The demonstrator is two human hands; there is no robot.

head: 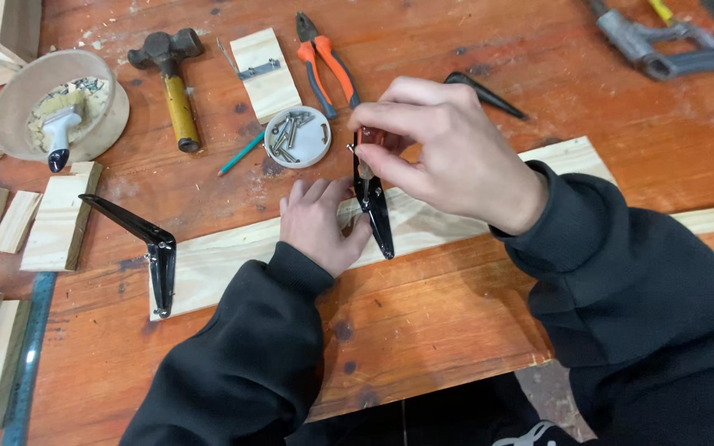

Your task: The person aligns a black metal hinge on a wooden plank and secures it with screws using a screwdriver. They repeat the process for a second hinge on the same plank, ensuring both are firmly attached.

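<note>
Your left hand (317, 225) presses flat on the pale plank (225, 260) at frame centre, beside the black bracket (376, 211). Your right hand (444, 153) pinches a small tool (363, 161) closed-fingered over it; a slip could jab the left fingers or tilt the bracket.

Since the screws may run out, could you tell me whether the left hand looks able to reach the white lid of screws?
Probably yes: the left hand rests on the plank, with bare bench between it and the lid.

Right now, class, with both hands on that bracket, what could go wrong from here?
1. The left hand steadies the black bracket right beside the tool that the right hand presses down; a slip could jab its fingers.
2. The pale board shows no clamp, so it might shift.
3. The open dish of screws lies near the right hand and could get knocked.
</note>
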